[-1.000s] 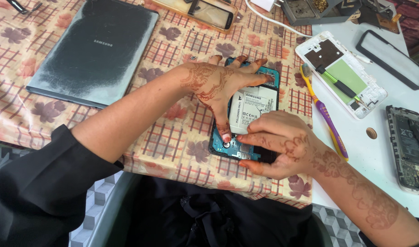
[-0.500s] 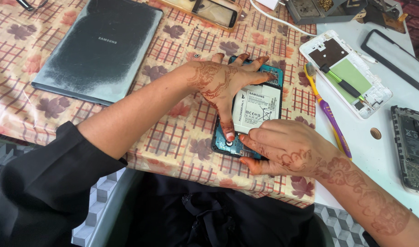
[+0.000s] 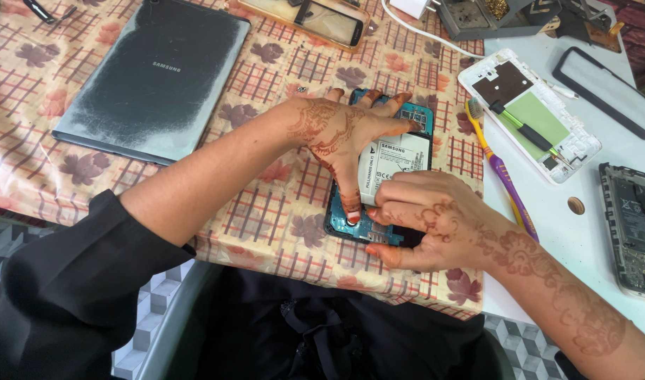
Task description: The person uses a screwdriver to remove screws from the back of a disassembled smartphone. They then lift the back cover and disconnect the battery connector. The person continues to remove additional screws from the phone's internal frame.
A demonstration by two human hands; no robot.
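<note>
An opened teal phone (image 3: 415, 116) lies back-up on the patterned tablecloth, its white battery (image 3: 396, 163) showing inside. My left hand (image 3: 340, 137) is spread over the phone's left side, its thumb pressing down near the battery's lower corner. My right hand (image 3: 428, 214) rests over the phone's lower end, fingers curled against the battery's bottom edge and the thumb under the frame. The lower part of the phone is hidden beneath both hands.
A grey tablet (image 3: 154, 77) lies at the upper left. To the right are a purple-and-yellow toothbrush (image 3: 502, 176), a white opened phone with a green tool on it (image 3: 530, 116), a black screen panel (image 3: 604, 88) and another dismantled phone (image 3: 635, 225). Another phone (image 3: 322, 17) and a charger cable lie at the back.
My right hand has shifted slightly up along the phone's lower end toward the battery. My left hand stays pressed on the phone.
</note>
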